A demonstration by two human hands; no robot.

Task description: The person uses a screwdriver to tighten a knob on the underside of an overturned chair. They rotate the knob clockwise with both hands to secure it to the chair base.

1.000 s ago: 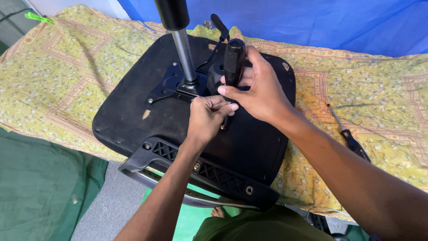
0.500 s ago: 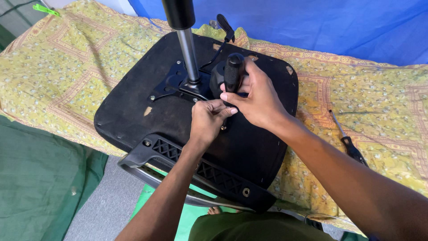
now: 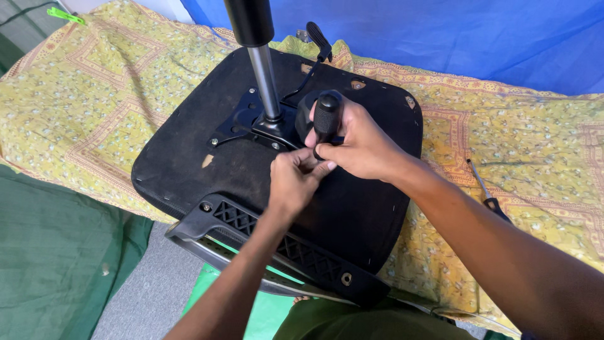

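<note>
Black tool handle (image 3: 326, 115) gripped in right hand (image 3: 360, 143), left hand (image 3: 294, 179) pinched just beneath, over upturned chair seat (image 3: 189, 157)

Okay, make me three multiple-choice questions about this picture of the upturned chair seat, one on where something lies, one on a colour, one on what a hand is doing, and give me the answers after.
1. Where does the loose screwdriver lie?
A. On the yellow cloth, right of the seat
B. On top of the seat
C. On the grey floor

2. What colour is the sheet behind the work?
A. Red
B. Blue
C. White

3. What is the right hand doing?
A. Resting flat on the cloth
B. Hanging free
C. Gripping a black ribbed handle

Answers:
1 A: it rests on the patterned cloth beside the black seat.
2 B: the backdrop is plain blue.
3 C: its fingers wrap the handle, held upright over the metal plate, with the left hand pinching just below.
</note>
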